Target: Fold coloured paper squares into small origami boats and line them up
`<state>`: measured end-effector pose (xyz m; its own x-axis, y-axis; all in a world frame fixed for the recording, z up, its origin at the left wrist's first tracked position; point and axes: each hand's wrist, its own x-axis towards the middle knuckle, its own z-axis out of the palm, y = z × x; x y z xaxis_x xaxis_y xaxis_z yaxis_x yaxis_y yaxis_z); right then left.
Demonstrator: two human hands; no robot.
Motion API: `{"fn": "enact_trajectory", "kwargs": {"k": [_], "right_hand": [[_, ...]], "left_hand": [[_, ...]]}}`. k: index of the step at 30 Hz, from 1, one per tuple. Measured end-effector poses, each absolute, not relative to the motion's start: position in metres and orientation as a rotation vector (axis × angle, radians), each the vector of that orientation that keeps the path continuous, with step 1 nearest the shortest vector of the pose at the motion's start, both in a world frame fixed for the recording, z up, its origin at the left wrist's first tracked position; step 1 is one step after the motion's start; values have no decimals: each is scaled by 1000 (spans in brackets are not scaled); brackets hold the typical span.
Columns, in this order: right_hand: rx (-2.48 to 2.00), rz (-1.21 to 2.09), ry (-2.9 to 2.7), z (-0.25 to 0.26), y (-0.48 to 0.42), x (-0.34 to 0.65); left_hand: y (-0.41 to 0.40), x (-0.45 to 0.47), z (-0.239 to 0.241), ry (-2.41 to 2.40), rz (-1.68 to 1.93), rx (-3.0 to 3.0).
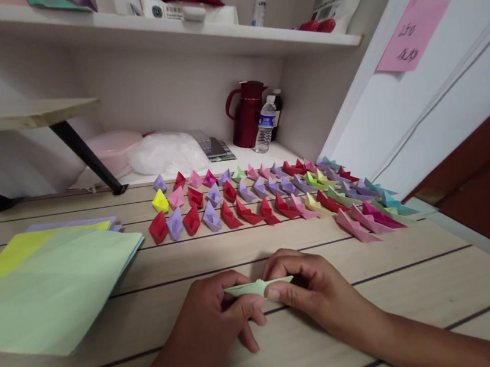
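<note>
Between my two hands, just above the striped tabletop (405, 282), is a pale green folded paper boat (247, 288). My left hand (220, 314) pinches its left half between thumb and fingers. On the other half, my right hand (302, 285) presses its thumb near the centre peak, with the fingers curled behind. Beyond the hands stand rows of small folded paper boats (267, 209) in red, purple, pink, yellow, green and blue. At the left lies a stack of coloured paper sheets (58, 282), pale green on top, with yellow and purple edges showing beneath.
At the back stand a dark red jug (246, 116), a water bottle (265, 125) and a dark bottle behind it. A white plastic bag (167, 152) lies left of them. A small raised shelf (21, 115) on black legs stands at the left. Overhead runs a loaded shelf (159, 28).
</note>
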<state>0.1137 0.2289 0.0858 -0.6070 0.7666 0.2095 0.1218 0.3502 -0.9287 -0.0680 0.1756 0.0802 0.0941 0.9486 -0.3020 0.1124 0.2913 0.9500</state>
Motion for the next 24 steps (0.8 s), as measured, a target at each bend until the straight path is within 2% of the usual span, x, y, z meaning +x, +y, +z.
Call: {"fn": "enact_trajectory", "kwargs": {"k": [15,24], "right_hand": [[-784,1125,-2142,89,224,115],[-706,1161,-2208,93,227,113]], "left_hand": [[174,-67,82,1333,855,1149],[176,-72,87,1275,850,1091]]}}
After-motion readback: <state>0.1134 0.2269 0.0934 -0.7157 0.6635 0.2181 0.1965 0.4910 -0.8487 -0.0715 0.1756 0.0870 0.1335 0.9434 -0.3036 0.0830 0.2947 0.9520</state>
